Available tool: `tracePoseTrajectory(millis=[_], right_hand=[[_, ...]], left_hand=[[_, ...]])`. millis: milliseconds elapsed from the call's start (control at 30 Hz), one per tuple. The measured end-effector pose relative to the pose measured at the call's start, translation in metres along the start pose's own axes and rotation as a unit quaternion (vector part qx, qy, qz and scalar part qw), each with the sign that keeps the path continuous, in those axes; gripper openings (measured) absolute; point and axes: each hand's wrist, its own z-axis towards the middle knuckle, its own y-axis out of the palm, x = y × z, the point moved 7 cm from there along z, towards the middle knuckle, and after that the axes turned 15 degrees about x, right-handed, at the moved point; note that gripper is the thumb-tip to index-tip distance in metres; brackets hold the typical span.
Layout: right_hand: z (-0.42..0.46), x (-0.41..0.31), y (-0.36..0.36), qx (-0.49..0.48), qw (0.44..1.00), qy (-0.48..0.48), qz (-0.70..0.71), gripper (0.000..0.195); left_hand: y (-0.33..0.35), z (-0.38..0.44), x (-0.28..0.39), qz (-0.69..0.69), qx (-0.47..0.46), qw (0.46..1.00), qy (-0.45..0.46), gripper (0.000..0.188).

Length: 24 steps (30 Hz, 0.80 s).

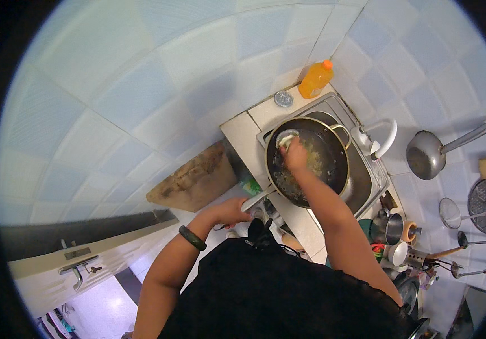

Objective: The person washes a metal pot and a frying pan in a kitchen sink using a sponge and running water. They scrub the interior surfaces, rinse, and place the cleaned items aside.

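Note:
A large dark frying pan with a metal handle and a brass-coloured loop rests over the stainless-steel sink. My left hand is closed around the long handle at the near left. Inside the pan, my right hand presses a pale, silvery-rimmed scrubber against the upper left of the inner wall. Yellowish wet residue lies across the bottom beside my fingers. The scrubber is partly hidden by my hand, so its exact kind is unclear.
A white faucet stands right of the pan. Behind the sink are an orange bottle and a round silvery object. A ladle-like pot hangs on the tiled wall. Pots and utensils crowd the right counter; a door is at left.

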Motion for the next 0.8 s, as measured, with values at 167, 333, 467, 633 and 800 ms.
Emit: tracePoseTrajectory(millis=[167, 333, 467, 633, 800], right_hand=[[0.013, 0.0, 0.01, -0.074, 0.997, 0.016, -0.004, 0.051], [-0.052, -0.003, -0.014, -0.201, 0.974, -0.104, -0.019, 0.055], [-0.053, 0.003, -0.015, -0.164, 0.978, -0.13, 0.019, 0.052], [0.0, 0.004, 0.007, -0.056, 0.998, -0.031, -0.002, 0.048], [-0.031, -0.003, -0.013, -0.151, 0.979, -0.13, 0.036, 0.051]], left_hand=[[0.005, -0.001, 0.003, -0.009, -0.004, 1.0, -0.012, 0.027], [0.008, 0.0, 0.001, -0.019, 0.005, 1.0, -0.02, 0.025], [0.009, 0.003, 0.001, 0.032, 0.019, 0.999, -0.003, 0.026], [0.015, -0.001, 0.006, 0.051, 0.045, 0.998, 0.007, 0.031], [0.02, -0.004, 0.012, 0.065, 0.053, 0.996, 0.014, 0.034]])
